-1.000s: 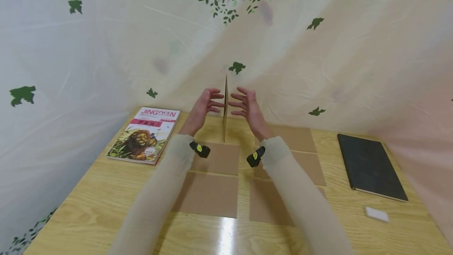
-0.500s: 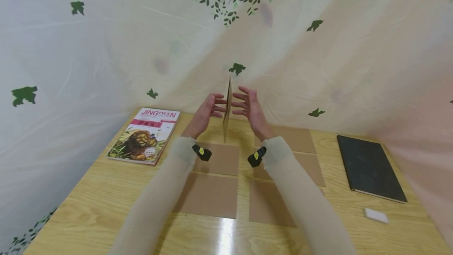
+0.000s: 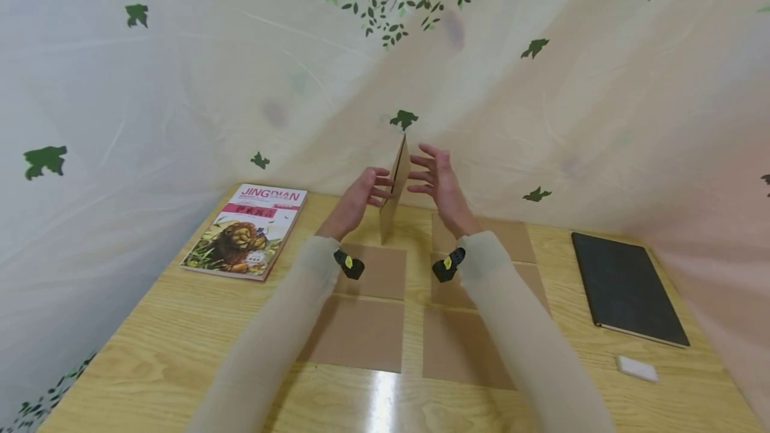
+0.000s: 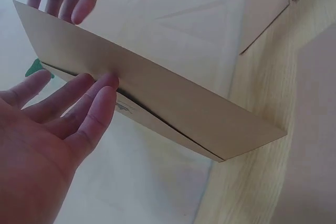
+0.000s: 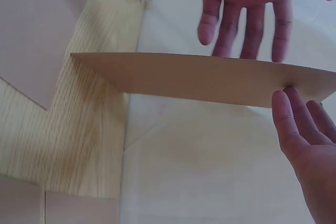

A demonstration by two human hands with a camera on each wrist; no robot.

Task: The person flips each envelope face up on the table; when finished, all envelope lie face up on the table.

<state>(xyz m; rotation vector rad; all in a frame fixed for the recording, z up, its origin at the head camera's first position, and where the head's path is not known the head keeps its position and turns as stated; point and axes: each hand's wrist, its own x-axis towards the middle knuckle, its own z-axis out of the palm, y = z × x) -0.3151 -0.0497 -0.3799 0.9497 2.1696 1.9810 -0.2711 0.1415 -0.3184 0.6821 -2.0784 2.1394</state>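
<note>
A thin brown cardboard piece (image 3: pixel 391 214) stands on its lower edge on the table, leaning to the right at the top. My left hand (image 3: pixel 359 199) touches its left face with relaxed, extended fingers. On the opposite face, the fingertips of my right hand (image 3: pixel 444 186) rest against the card, as the right wrist view shows. Neither hand curls round it. In the left wrist view, the cardboard (image 4: pixel 163 95) has a second layer along its left side, with a narrow dark gap and a small dark print. Several similar brown pieces (image 3: pixel 361 333) lie flat in two columns nearer the body.
A magazine (image 3: pixel 246 232) with a lion on its cover lies at the left of the wooden table (image 3: pixel 150 353). To the right are a black notebook (image 3: pixel 628 289) and a small white block (image 3: pixel 637 368). A pale leaf-printed curtain (image 3: pixel 481 99) hangs behind the table.
The standing cardboard has gone from nearly vertical to leaning right, its top shifting right and its lower edge staying put. Both hands have moved right with it.
</note>
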